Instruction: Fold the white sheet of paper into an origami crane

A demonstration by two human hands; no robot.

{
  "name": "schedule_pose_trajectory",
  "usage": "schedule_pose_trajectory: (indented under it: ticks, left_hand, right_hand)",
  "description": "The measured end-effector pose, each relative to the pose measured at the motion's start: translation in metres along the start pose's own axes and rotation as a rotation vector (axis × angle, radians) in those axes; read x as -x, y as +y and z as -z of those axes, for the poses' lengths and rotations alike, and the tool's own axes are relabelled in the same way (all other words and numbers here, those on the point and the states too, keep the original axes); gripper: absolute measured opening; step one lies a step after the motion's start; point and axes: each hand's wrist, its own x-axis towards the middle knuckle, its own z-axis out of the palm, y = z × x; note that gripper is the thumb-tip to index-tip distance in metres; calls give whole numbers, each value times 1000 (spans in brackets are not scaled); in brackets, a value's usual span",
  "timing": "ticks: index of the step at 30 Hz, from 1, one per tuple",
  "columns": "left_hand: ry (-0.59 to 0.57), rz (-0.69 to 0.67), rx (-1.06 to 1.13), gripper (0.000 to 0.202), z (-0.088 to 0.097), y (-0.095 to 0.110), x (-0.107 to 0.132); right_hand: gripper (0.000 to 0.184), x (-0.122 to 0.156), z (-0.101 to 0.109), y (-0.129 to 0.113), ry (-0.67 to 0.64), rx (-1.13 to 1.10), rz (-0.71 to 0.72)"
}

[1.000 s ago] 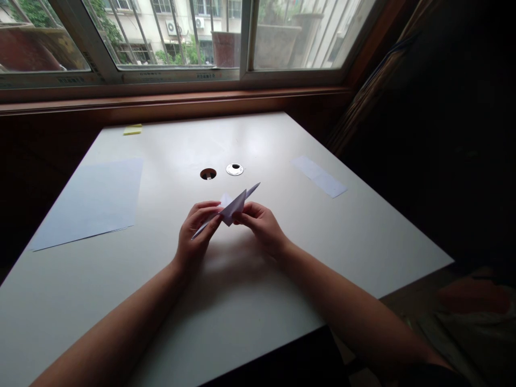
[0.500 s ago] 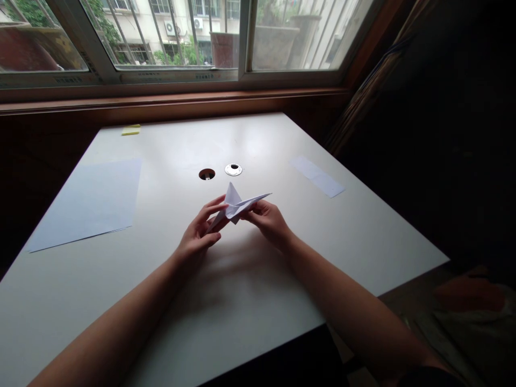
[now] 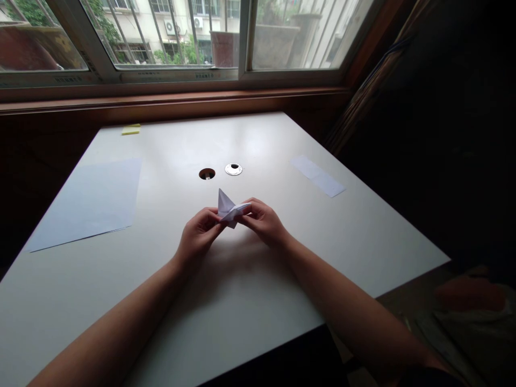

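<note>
A small piece of folded white paper, an origami figure (image 3: 226,203), is held just above the white table, one pointed flap standing up. My left hand (image 3: 200,228) is closed, pinching its left side between thumb and fingers. On the opposite side, my right hand (image 3: 264,220) pinches the right part with thumb and forefinger. My fingers cover both outer ends of the figure, so their shape is hidden.
On the white table (image 3: 355,252) lie sheets of paper (image 3: 92,199) at the left, a paper strip (image 3: 318,176) at the right and a yellow sticky-note pad (image 3: 131,129) at the far left. A cable hole (image 3: 207,174) sits beside its round metal cover (image 3: 233,170). A window (image 3: 169,37) is behind.
My left fingers have closed from a looser, spread hold into a pinch. The origami figure has turned and shifted slightly left, and my right hand covers more of its right point.
</note>
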Motion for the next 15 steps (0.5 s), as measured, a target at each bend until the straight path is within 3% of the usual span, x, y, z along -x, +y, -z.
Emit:
schedule_pose_trajectory:
  ticks: [5, 15]
  left_hand:
    - [20, 60, 23, 21, 1, -3, -1]
    - [33, 132, 50, 28, 2, -7, -1]
  right_hand:
    - [33, 1, -5, -4, 46, 56, 6]
    - [38, 3, -9, -3, 66, 68, -119]
